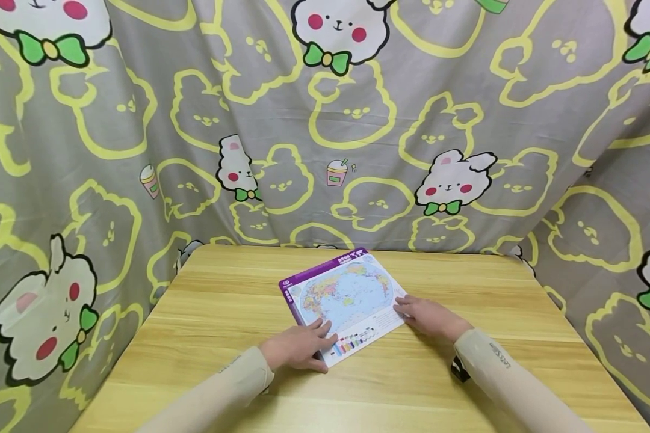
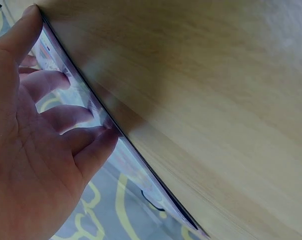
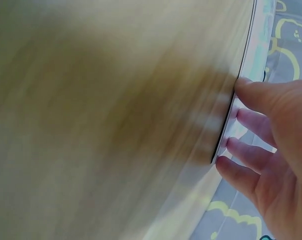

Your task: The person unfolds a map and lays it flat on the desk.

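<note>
A thin world map board [image 1: 352, 294] with a purple top border lies turned at an angle on the wooden table [image 1: 206, 337]. My left hand [image 1: 298, 346] rests on its lower left part, fingers spread over the printed face and thumb at the near edge. At the right edge, my right hand [image 1: 433, 317] touches the board with its fingertips. In the left wrist view the board [image 2: 146, 180] appears edge-on, with fingertips of the left hand [image 2: 46, 130] on its face. The right wrist view has thumb and fingertips of the right hand [image 3: 275, 145] along the dark board edge.
A grey curtain [image 1: 281, 120] with rabbit and bear drawings hangs behind the table and along both sides. A small black item [image 1: 459, 370] shows under the right wrist. Both forearms wear light sleeves [image 1: 216, 391].
</note>
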Available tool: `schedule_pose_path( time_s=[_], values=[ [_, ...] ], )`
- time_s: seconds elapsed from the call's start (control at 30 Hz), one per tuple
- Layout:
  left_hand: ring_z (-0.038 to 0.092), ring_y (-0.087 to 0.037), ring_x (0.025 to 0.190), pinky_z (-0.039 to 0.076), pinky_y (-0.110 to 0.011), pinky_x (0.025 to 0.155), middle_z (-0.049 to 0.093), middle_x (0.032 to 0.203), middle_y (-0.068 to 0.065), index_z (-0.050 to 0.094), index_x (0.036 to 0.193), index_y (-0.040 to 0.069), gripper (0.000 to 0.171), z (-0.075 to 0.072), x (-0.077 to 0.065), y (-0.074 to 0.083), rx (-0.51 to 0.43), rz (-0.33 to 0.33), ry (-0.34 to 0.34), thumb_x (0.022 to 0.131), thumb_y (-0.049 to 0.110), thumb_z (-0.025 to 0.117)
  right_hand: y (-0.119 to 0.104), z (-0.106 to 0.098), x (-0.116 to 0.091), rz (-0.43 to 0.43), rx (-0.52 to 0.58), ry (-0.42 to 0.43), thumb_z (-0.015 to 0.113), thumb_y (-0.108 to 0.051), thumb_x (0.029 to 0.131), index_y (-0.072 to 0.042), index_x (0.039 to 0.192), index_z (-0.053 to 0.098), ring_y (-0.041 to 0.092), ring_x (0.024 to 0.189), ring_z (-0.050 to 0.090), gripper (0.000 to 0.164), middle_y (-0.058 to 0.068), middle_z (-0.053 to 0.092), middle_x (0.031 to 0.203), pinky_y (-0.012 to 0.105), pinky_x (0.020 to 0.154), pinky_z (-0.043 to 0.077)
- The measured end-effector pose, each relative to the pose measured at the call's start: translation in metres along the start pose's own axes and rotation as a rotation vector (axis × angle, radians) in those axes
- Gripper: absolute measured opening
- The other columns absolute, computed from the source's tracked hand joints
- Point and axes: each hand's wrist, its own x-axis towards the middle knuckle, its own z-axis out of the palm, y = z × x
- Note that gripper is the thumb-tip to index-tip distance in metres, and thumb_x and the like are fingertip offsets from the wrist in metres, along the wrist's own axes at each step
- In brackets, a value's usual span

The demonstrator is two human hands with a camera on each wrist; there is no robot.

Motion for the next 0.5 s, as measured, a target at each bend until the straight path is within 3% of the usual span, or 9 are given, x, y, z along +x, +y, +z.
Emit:
schedule_pose_path(
  time_s=[0.5],
  values=[
    [0.026,-0.033,0.138,0.035,-0.04,0.106,0.03,0.151,-0.012,0.04,0.146,0.021,0.07,0.0026,0.0044,0.0046,0.005,0.012,0.015,0.089,0.059,0.051,0.0099,-0.0045,0.0052,-0.013,0.041,0.002,0.062,-0.008,0.091,0.007,0.122,0.059,0.042,0.119,0.049,0.035,0.023,0.055,0.128,0.052,0.099,0.039]
  ],
)
